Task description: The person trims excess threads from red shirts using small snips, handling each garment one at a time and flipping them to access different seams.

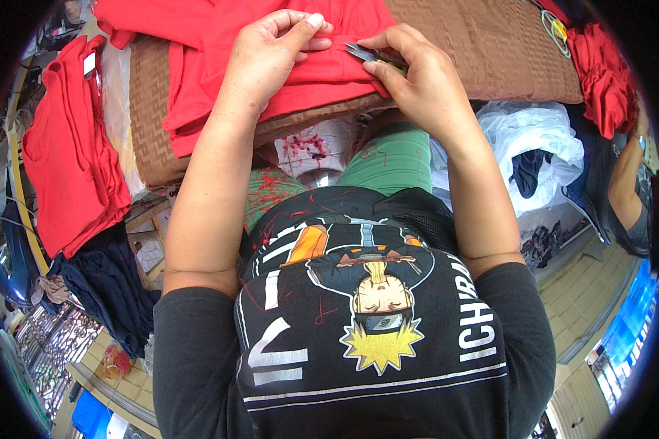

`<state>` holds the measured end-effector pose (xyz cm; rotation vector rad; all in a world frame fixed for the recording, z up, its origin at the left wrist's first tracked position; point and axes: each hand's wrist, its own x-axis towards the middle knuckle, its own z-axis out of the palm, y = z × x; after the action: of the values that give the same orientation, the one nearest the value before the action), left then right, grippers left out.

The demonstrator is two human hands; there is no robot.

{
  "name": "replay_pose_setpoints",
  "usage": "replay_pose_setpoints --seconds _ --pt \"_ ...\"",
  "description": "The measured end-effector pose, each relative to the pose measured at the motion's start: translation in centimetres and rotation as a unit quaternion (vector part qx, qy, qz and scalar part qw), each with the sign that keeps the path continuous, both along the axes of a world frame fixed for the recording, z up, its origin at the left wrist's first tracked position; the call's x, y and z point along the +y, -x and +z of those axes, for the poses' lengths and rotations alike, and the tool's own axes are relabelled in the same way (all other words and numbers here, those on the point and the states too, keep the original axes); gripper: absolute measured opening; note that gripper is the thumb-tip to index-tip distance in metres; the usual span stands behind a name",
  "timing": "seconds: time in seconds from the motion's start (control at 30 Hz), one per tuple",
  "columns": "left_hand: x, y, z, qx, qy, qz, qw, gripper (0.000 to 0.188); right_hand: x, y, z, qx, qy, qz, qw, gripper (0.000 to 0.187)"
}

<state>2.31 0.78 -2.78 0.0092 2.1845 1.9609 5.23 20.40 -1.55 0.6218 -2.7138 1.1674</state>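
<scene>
A red garment [293, 102] lies spread over a brown padded surface [490, 55] in front of me. My left hand [271, 62] is at the garment, thumb and fingers pinched together, apparently on a fold of the red cloth. Small thread snips [360, 52] are in my right hand [426, 77], between thumb and fingers. Their pointed metal blades face left, toward my left fingertips, just over the cloth. My palm covers most of the snips' handle.
More red garments [77, 157] hang at the left above dark navy cloth [110, 282]. To the right are a white plastic bag [534, 135], bunched red cloth [600, 73] and another person's arm [624, 179]. Red thread scraps [274, 190] cling to my lap.
</scene>
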Motion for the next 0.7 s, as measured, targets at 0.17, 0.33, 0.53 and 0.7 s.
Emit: replay_pose_setpoints --seconds 0.17,0.33,0.53,0.7 --pt "0.0 -0.3 0.2 0.035 0.026 -0.032 0.999 0.029 -1.1 0.2 -0.1 -0.016 0.021 0.002 1.000 0.020" --pt "-3.5 -1.4 4.4 0.200 -0.146 -0.279 0.928 0.049 0.5 0.8 0.1 0.032 0.016 -0.011 0.999 0.019" --pt "-4.5 -2.6 7.3 0.250 -0.039 -0.188 0.949 0.044 1.5 1.2 1.0 -0.007 0.052 -0.082 0.995 0.027" --pt "-2.4 -3.1 3.7 0.270 0.066 0.001 0.961 0.019 -0.7 1.9 -0.3 0.086 0.016 0.013 0.996 0.033"
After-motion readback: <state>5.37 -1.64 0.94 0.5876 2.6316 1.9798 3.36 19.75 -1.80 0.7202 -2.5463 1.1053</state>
